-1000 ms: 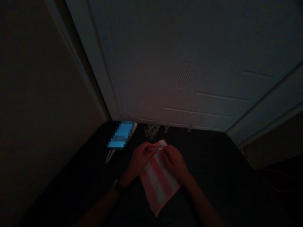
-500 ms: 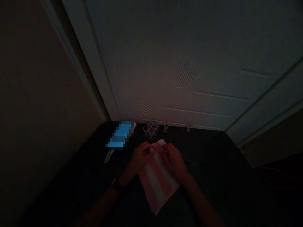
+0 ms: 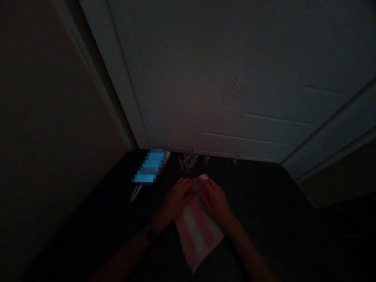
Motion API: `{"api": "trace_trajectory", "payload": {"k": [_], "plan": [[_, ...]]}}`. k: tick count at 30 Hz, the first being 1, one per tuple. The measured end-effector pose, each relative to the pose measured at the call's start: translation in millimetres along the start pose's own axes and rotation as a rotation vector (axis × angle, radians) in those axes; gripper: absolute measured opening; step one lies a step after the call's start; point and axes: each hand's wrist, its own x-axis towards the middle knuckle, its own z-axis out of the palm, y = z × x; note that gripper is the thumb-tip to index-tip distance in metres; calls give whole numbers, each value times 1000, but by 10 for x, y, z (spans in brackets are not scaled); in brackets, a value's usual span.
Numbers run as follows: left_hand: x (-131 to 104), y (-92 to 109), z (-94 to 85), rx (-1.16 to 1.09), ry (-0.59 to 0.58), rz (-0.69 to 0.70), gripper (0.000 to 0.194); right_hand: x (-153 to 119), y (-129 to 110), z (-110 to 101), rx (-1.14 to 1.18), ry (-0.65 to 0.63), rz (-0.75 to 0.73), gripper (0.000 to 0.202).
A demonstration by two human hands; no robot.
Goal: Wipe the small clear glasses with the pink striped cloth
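Observation:
In the dim head view, a pink and white striped cloth [image 3: 196, 227] lies on the dark table below my hands. Over its far end, my left hand [image 3: 179, 196] has its fingers closed on the left side of a small clear glass [image 3: 197, 187]. From the other side my right hand [image 3: 215, 196] grips the same glass, and the two hands nearly meet. A dark band with a light part is on my left wrist. Just beyond the cloth stands a cluster of several small stemmed glasses [image 3: 188, 160].
One small glass [image 3: 206, 158] stands right of the cluster, another [image 3: 235, 158] farther right near the wall. A device with a blurred blue screen [image 3: 149, 166] and a pale strap lies at the left on the dark table [image 3: 264, 203]. Behind rises a panel with heart reliefs [image 3: 232, 92].
My left hand has moved right with the glass, so both hands are now closer together around it. The view has shifted slightly.

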Motion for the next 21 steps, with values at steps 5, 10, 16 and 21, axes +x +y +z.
{"api": "trace_trajectory", "payload": {"k": [5,10,16,21], "plan": [[-28,107,12,-26,-36,50,25,-10,9,-10,9,49,-8,32],[-14,111,18,22,-82,50,30,-1,54,19,39,83,18,23],[-12,18,-50,148,-54,50,31,-21,53,-1,81,141,25,22],[-11,-2,-48,199,-50,48,27,-3,54,-5,139,111,72,24]]}}
